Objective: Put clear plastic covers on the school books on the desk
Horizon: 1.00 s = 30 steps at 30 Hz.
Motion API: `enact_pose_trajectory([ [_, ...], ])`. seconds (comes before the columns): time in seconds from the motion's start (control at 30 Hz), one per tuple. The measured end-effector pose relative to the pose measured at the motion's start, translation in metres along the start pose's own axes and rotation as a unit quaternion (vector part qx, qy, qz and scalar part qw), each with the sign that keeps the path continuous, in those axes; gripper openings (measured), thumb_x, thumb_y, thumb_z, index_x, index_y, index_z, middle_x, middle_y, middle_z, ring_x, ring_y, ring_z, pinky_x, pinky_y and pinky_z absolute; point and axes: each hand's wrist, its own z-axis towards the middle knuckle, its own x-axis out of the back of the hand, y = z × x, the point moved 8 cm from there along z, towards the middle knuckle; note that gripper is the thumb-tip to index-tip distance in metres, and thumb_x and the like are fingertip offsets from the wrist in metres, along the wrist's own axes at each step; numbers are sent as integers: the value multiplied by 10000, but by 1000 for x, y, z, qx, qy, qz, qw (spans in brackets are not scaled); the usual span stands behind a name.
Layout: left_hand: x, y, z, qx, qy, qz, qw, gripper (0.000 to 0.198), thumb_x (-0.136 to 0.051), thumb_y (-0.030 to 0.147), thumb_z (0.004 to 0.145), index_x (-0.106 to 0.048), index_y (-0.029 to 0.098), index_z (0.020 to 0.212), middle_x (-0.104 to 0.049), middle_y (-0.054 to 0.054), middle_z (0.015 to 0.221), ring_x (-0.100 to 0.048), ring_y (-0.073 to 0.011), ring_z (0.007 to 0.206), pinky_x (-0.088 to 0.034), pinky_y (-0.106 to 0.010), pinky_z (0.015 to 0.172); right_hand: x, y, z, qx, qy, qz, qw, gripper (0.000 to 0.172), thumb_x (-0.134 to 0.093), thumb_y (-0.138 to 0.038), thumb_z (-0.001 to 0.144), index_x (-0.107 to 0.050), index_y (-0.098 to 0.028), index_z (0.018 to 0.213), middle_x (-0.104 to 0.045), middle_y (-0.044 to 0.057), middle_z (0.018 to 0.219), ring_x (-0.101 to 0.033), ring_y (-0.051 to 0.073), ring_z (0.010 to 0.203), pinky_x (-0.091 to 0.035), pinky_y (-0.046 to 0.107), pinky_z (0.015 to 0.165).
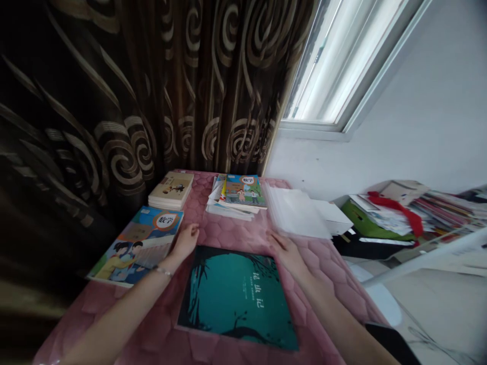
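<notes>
A teal-and-black book (238, 294) with white characters lies flat on the pink cloth-covered table, its top edge between my two hands. My left hand (185, 240) hovers past the book's top left corner, close to the right edge of a blue math textbook (140, 246). Its fingers are curled in, and nothing shows in them. Beyond the book's top right corner is my right hand (282, 247), slightly blurred, its fingers stretched inward and holding nothing. Just past it lies a stack of clear plastic sheets (300, 213).
At the back stand a pile of tan books (172, 188) and another math textbook (243, 191) on loose papers. A small white box (331, 217) sits at the table's right edge. Further right is a cluttered heap with a green folder (375, 223). A patterned curtain (190, 91) hangs behind.
</notes>
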Motion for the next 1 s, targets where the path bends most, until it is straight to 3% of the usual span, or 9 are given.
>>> enact_pose_trajectory([
  [0.07,4,2,-40,-28,-9,21,999,269,-554,219,852,-649,176,1100,-635,-111,1230,-558,-237,1209,-414,-383,1059,-2,-16,-35,48,-66,-47,996,428,-487,-513,883,-691,-237,1138,-685,66,1194,-619,278,1135,-508,449,972],
  [0.13,3,13,-78,-109,-43,118,986,387,-498,299,892,-587,166,1244,-502,-131,1416,-435,-247,1338,-331,-408,1128,-4,-29,-66,93,-115,-86,985,427,-482,-516,894,-673,-265,1182,-628,49,1292,-561,266,1220,-454,449,1046],
  [0.27,-7,17,-127,-149,-161,245,945,565,-428,432,934,-387,202,1448,-267,-99,1575,-285,-247,1429,-284,-424,1154,-12,-36,-104,152,-181,-165,958,460,-472,-506,916,-591,-283,1300,-473,35,1453,-374,266,1378,-358,493,1121],
  [0.37,-9,14,-136,-135,-201,306,921,622,-386,466,949,-260,222,1507,-164,-92,1602,-269,-259,1435,-303,-448,1135,-20,-30,-112,186,-216,-194,939,491,-481,-485,926,-513,-283,1373,-384,41,1508,-288,274,1419,-276,536,1154],
  [0.53,-10,12,-135,-153,-179,349,907,619,-357,476,959,-224,246,1517,-155,-86,1601,-263,-261,1438,-297,-453,1129,-23,-23,-115,191,-228,-202,933,489,-434,-461,962,-432,-296,1422,-319,35,1539,-241,250,1436,-247,532,1165],
  [0.7,-8,16,-133,-166,-160,355,906,609,-400,479,939,-287,268,1499,-224,-73,1585,-305,-288,1418,-325,-487,1112,-23,-26,-116,196,-221,-205,933,487,-427,-445,970,-413,-287,1431,-307,43,1542,-230,245,1440,-225,538,1170],
  [0.83,-9,34,-140,-197,-141,372,896,506,-476,354,914,-469,251,1410,-379,-93,1518,-303,-323,1415,-295,-550,1122,-22,-33,-117,200,-225,-210,930,478,-434,-426,969,-430,-274,1422,-329,48,1532,-258,243,1431,-228,535,1170],
  [0.9,-13,42,-153,-217,-182,355,891,459,-500,270,898,-536,257,1355,-448,-91,1476,-372,-308,1382,-321,-522,1123,-18,-39,-120,197,-220,-209,932,464,-454,-409,960,-465,-268,1403,-356,50,1520,-284,250,1421,-261,524,1163],
  [1.0,-19,51,-179,-238,-285,285,884,511,-601,274,849,-530,290,1355,-426,-58,1495,-433,-276,1347,-388,-435,1105,-13,-49,-133,185,-238,-209,930,431,-495,-415,938,-550,-274,1342,-414,46,1490,-347,268,1393,-317,499,1146],
])
